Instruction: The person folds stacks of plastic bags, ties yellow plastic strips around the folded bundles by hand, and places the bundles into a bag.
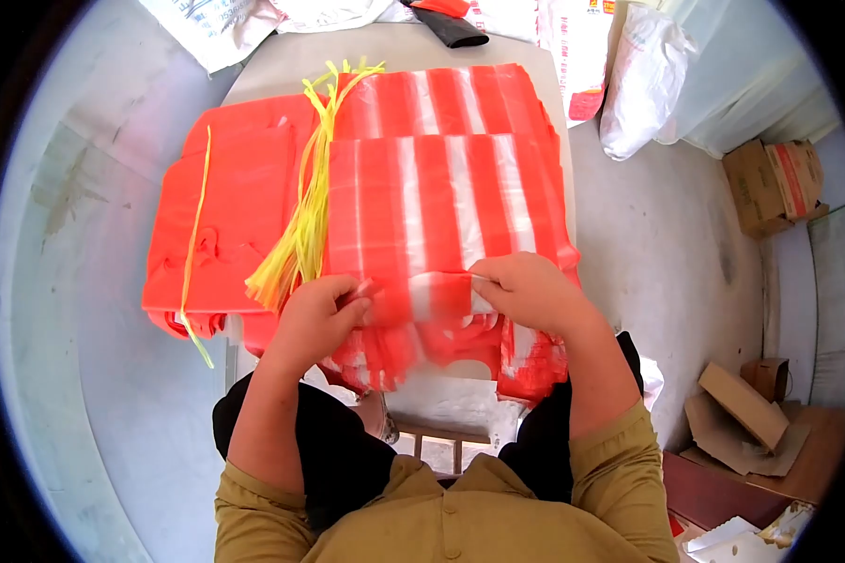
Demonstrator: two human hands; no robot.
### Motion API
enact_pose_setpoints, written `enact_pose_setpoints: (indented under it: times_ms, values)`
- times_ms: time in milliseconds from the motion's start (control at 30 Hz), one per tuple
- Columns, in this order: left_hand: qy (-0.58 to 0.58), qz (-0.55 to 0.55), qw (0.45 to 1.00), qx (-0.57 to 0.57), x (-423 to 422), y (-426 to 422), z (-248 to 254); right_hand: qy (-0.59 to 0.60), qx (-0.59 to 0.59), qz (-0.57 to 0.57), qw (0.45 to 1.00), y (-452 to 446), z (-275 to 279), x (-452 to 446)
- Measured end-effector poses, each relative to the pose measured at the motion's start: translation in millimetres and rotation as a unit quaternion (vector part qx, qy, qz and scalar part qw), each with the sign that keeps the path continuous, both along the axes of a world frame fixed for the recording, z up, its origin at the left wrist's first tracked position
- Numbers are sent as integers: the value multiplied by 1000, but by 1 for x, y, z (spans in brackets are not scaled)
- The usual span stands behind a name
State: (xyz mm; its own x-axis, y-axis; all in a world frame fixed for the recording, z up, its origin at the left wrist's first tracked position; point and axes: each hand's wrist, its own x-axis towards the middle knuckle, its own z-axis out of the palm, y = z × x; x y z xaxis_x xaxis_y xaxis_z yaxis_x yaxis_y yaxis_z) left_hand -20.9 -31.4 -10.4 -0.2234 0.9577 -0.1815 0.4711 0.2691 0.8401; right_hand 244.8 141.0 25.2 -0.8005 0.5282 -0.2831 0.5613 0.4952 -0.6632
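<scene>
A stack of red plastic bags with white stripes (441,178) lies on the table. My left hand (324,314) pinches the near left part of the top striped bag. Opposite it, my right hand (526,291) grips the same bag at its near right part. The bags' near ends hang over the table's front edge, and part of the red plastic there is blurred. Left of the stack is a bundle of yellow ties (316,197), spread at its lower end. A pile of plain red bags (239,197) sits further left, with one yellow strand (197,235) across it.
Beyond the bags, the table (385,47) holds a black and red object (451,26) near white printed sacks (573,47). A white plastic bag (643,80) is at the back right. Cardboard boxes (775,188) and opened cardboard (746,418) lie to the right.
</scene>
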Motion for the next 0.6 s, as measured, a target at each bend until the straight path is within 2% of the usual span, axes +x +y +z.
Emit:
enact_pose_setpoints:
  times_ms: [100,167,233,333,533,600]
  values:
    - [103,16,995,-5,4,6,6,54,-120,-99,986,2,-4,0]
    - [76,42,996,-5,9,11,11,94,-105,-134,981,7,-17,6]
    - [57,66,996,-1,11,14,10,121,17,-126,985,17,-33,19]
    - [66,96,993,21,10,16,-1,-7,-109,-188,976,21,-4,36]
    - [112,134,982,66,13,23,-9,72,-150,-214,963,20,-17,69]
    - [111,140,981,69,11,24,-14,105,-113,-213,965,21,-31,70]
